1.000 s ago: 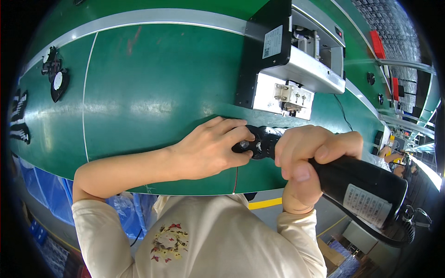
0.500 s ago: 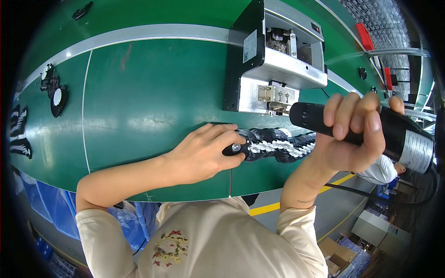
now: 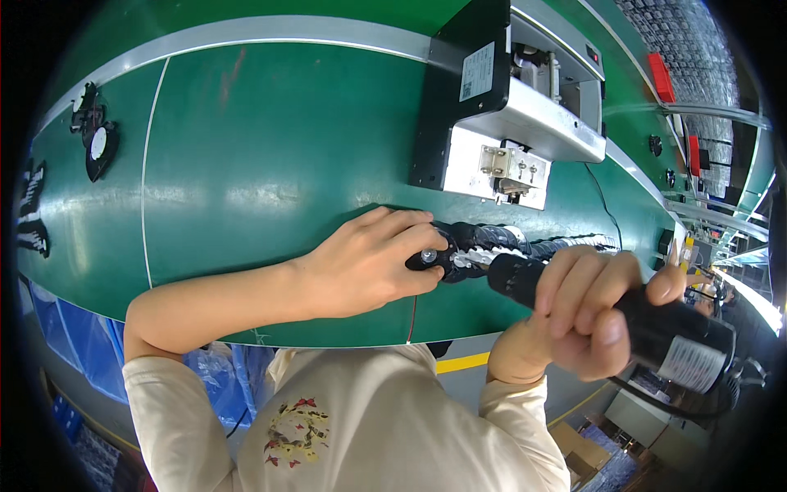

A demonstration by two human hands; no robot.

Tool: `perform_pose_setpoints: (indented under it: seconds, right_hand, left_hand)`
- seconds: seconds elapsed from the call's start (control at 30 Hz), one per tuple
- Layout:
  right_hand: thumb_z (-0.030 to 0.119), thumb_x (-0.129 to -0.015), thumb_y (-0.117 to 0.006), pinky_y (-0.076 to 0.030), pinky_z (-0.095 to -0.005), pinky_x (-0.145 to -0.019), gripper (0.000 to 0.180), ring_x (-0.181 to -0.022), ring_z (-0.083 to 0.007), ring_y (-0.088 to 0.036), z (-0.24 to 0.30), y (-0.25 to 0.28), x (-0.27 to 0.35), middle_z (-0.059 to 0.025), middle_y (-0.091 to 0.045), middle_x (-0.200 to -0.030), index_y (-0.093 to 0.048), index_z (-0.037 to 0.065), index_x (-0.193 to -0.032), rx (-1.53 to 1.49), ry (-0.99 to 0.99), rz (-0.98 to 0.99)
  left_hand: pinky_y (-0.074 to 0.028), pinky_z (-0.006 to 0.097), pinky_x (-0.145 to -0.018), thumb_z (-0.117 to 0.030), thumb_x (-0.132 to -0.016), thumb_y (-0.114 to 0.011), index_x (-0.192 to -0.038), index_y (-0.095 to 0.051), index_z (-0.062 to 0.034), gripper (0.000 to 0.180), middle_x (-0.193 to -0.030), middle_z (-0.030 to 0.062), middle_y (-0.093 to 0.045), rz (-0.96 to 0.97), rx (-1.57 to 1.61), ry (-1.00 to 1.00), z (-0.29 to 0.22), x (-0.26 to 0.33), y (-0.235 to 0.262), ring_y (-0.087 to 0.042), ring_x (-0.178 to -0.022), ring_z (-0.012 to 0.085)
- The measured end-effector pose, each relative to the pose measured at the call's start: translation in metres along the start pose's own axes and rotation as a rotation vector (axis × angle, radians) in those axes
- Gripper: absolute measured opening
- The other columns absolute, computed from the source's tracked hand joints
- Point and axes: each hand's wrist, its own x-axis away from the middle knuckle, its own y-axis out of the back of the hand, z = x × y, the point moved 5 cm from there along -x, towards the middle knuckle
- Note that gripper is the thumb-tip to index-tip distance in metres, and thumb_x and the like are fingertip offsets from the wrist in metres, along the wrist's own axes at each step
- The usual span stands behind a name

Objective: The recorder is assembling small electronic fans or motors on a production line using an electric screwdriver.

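Note:
My left hand (image 3: 369,262) presses down on a row of small black fan-like parts (image 3: 492,243) lying on the green conveyor belt (image 3: 246,180), its fingers around the leftmost part with a shiny screw head. My right hand (image 3: 578,316) grips a black electric screwdriver (image 3: 656,328), held nearly level, its front end close to the parts just right of my left fingers. The driver's tip is hidden by its body. A cable runs from the tool's rear end.
A black and metal machine box (image 3: 508,107) stands on the belt just behind the parts. More black fan parts (image 3: 98,143) lie at the far left of the belt. Blue plastic bags (image 3: 205,377) sit below the belt edge, cardboard boxes lower right.
My right hand has brought the screwdriver down from a raised position to belt level beside the parts. My left hand has stayed on the parts.

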Motion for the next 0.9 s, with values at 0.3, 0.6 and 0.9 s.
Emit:
perform_pose_setpoints:
  seconds: [0.3, 0.6, 0.9]
  right_hand:
    - [0.001, -0.088, -0.058, -0.046, -0.0318, -0.047, 0.040, -0.047, -0.0151, -0.050, -0.021, -0.012, 0.017, -0.0043, -0.050, -0.066, -0.040, 0.010, -0.122, 0.072, -0.004, 0.107]
    - [-0.009, -0.074, -0.071, -0.051, -0.0372, -0.046, 0.047, -0.048, -0.0214, -0.055, -0.019, -0.021, 0.020, -0.0095, -0.059, -0.070, -0.042, 0.007, -0.107, 0.109, -0.005, 0.297]
    - [-0.006, -0.077, -0.073, -0.048, -0.0372, -0.046, 0.048, -0.050, -0.0228, -0.056, -0.023, -0.014, 0.024, -0.0068, -0.057, -0.067, -0.042, 0.008, -0.111, 0.058, -0.022, 0.163]
  left_hand:
    - [-0.051, 0.039, -0.091, -0.014, -0.078, -0.067, -0.097, -0.075, -0.0128, 0.021, -0.114, 0.0089, -0.059, -0.003, 0.018, 0.019, 0.001, 0.005, 0.000, -0.057, -0.115, 0.0295]
    - [-0.052, 0.042, -0.089, -0.016, -0.072, -0.076, -0.099, -0.075, -0.0121, 0.027, -0.120, 0.0104, -0.056, 0.057, 0.035, 0.037, -0.002, 0.004, 0.005, -0.058, -0.116, 0.0331]
    - [-0.051, 0.043, -0.089, -0.012, -0.068, -0.078, -0.100, -0.075, -0.0126, 0.032, -0.129, 0.0140, -0.053, 0.079, 0.113, 0.135, -0.002, -0.001, 0.008, -0.059, -0.109, 0.0315]
